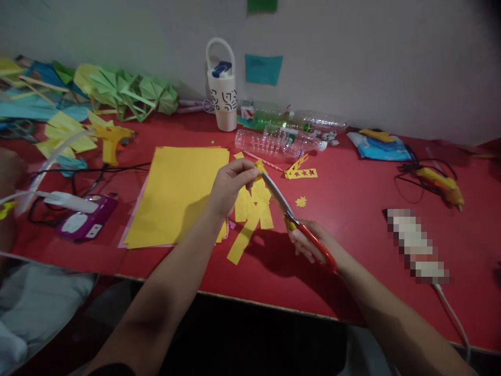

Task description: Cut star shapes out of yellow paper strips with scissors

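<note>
My left hand (235, 183) pinches a small piece of yellow paper (259, 166) between thumb and fingers. In my right hand (309, 243) is a pair of scissors (287, 209) with red handles, its blade tips at that paper. Beneath my hands lie several cut yellow paper strips (250, 219). A small yellow paper cutout (301, 201) rests to the right of the scissors. Behind it is a folded yellow strip with star-shaped holes (305, 172). To the left of my left hand lies a stack of yellow paper sheets (178, 193), with pink edges showing underneath.
Clear plastic bottles (270, 143) lie near the wall beside a white tumbler (223, 99). A yellow glue gun (111, 141) and purple power socket (88, 216) are left; another glue gun (440, 183) is right. A pixelated item (417, 245) has a cable. Another person's arm (8, 172) shows far left.
</note>
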Available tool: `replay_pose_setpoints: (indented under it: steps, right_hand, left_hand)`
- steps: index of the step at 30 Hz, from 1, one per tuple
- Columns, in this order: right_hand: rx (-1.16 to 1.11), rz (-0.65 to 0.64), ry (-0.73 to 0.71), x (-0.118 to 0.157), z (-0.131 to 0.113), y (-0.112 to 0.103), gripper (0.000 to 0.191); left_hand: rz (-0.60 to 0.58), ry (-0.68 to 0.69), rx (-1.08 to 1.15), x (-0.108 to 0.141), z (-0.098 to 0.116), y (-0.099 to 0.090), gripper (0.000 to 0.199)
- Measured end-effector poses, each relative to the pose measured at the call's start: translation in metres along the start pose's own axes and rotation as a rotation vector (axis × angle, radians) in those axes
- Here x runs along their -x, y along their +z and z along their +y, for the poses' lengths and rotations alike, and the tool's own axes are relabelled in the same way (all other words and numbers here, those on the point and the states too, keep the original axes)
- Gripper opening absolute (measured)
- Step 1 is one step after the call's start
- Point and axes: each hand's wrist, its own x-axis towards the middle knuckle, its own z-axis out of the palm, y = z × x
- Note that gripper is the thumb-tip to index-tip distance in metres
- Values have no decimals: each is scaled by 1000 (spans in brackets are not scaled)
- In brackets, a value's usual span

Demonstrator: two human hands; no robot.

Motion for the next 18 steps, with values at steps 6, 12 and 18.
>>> replay_pose_setpoints:
  steps: [6,12,18]
  right_hand:
    - [42,-7,-25,2,-2,-3,61]
    - [19,11,-14,1,-1,-1,60]
    - [2,4,-8,0,1,-1,60]
  left_hand:
    - [-6,93,-151,3,1,1,11]
    - [10,123,-196,6,3,4,16]
    - [0,133,-177,5,3,5,16]
